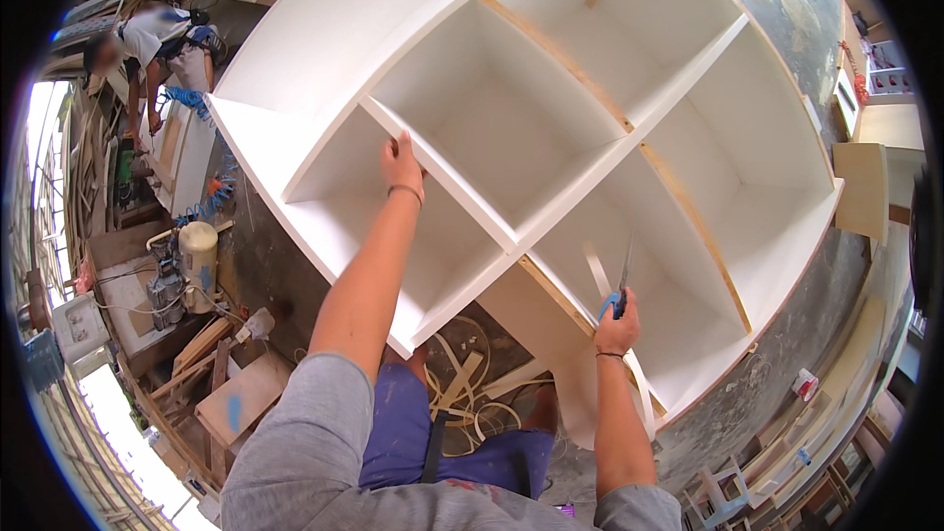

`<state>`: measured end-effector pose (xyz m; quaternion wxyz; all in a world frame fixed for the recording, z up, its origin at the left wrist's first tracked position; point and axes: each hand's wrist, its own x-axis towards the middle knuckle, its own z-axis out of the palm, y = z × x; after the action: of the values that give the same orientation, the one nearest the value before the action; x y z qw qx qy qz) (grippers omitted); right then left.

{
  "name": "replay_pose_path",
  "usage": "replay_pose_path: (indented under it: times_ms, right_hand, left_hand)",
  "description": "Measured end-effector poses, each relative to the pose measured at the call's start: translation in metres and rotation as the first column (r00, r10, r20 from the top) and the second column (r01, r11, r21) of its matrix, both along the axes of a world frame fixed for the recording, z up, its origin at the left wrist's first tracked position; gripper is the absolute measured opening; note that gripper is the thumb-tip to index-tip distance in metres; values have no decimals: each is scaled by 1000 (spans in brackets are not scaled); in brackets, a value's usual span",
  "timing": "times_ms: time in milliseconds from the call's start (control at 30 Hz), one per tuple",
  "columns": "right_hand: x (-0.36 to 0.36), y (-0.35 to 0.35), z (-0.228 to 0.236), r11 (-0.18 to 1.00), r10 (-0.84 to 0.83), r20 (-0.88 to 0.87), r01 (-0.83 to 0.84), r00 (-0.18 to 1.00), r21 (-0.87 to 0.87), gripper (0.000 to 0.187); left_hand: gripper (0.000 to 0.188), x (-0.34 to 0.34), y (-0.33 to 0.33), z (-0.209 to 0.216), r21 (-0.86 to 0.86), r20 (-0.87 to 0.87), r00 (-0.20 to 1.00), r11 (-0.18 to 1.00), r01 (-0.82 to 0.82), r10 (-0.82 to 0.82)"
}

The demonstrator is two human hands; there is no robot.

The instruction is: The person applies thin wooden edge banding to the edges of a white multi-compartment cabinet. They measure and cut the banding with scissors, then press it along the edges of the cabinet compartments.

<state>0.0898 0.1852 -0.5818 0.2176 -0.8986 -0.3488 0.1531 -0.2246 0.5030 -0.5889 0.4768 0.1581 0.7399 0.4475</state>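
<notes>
At ten o'clock, the left hand (402,165) clamps its fingers on a white divider (462,195). At four, the right hand (618,330) has fingers clamped around a blue-handled tool (610,305).

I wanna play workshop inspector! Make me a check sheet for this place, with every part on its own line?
Surface: gray floor, stained.
Job's things: white cabinet with open compartments; some edges show bare wood.
Clutter: loose strips lie tangled near the person's legs.
Hands: left hand on a white divider; right hand holds a blue-handled tool; whether it also grips the pale strip is unclear.
Cables: coiled blue hose at left.
Surroundings: another person bending; cream tank.
</notes>
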Motion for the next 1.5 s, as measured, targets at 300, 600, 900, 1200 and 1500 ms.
replay_pose_path:
  times_ms: [300,600,900,1200,1500]
  right_hand:
    - [-4,0,-11,1000,-3,5,3,1000,30,45]
    - [-3,-5,-8,998,-50,35,48,998,40,45]
    - [-8,4,-1,989,-139,95,133,986,63,40]
    - [-9,-1,-9,990,-133,121,128,984,50,43]
    - [-7,7,12,991,-137,100,137,986,5,39]
  left_hand:
    - [44,31,-105,25,-107,-444,714,823,557,-541]
    - [55,-45,118,44,-76,-991,-3,560,825,-131]
    - [51,-138,118,8,-298,-760,230,640,708,-608]
    - [51,-134,118,14,-325,-800,213,703,633,-562]
    - [63,-121,118,16,-479,-744,164,688,545,-647]
